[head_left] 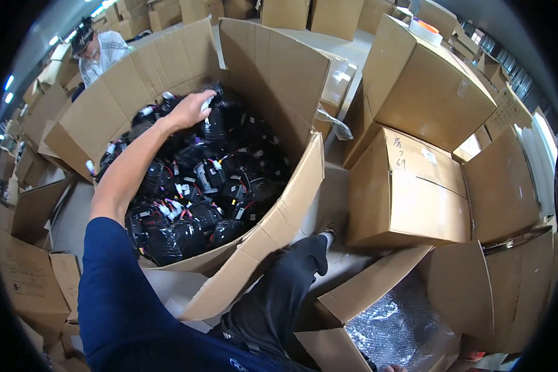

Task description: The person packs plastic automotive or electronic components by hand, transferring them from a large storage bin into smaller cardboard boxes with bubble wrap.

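My left hand reaches across a large open carton on the left. Its fingers are closed on a black plastic-wrapped part near the far side of the pile, with a white piece showing at the fingertips. Around it lie many similar black wrapped parts with white connectors and thin coloured wires. Only a sliver of my right hand shows at the lower edge, by an open box lined with bubble wrap. Its fingers are mostly cut off by the frame.
Closed cartons stand stacked on the right, with a tape roll on the upper one. My leg is between the large carton and the lined box. A person bends beyond the carton's far left wall. More boxes line the left.
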{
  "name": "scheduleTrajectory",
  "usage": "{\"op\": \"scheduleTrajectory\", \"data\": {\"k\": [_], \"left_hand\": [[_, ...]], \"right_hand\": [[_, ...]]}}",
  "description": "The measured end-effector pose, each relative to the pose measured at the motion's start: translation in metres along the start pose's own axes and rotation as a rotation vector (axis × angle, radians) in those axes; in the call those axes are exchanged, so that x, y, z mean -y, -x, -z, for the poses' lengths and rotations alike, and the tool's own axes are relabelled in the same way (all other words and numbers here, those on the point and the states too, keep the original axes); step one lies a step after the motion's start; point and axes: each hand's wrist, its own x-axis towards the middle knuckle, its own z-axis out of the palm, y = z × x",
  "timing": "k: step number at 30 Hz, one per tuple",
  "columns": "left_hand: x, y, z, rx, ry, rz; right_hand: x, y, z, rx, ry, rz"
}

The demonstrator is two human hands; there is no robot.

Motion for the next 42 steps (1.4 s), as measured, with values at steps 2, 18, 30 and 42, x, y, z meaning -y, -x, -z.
{"op": "scheduleTrajectory", "data": {"k": [2,18,30,42], "left_hand": [[-0.022,-0.019,0.040,-0.091,0.119,0.033],[-0.408,-0.057,0.185,-0.040,1.250,0.037],[-0.619,0.003,0.069,0.504,1.510,-0.040],[-0.618,-0.021,-0.009,0.684,1.785,0.032]], "right_hand": [[0.004,-0.003,0.003,0.041,-0.017,0.000],[0.256,0.095,-0.156,0.354,-0.337,1.027],[0.219,0.066,-0.114,0.551,-1.731,0.821],[0.142,0.011,0.072,-0.224,-1.488,0.752]]}}
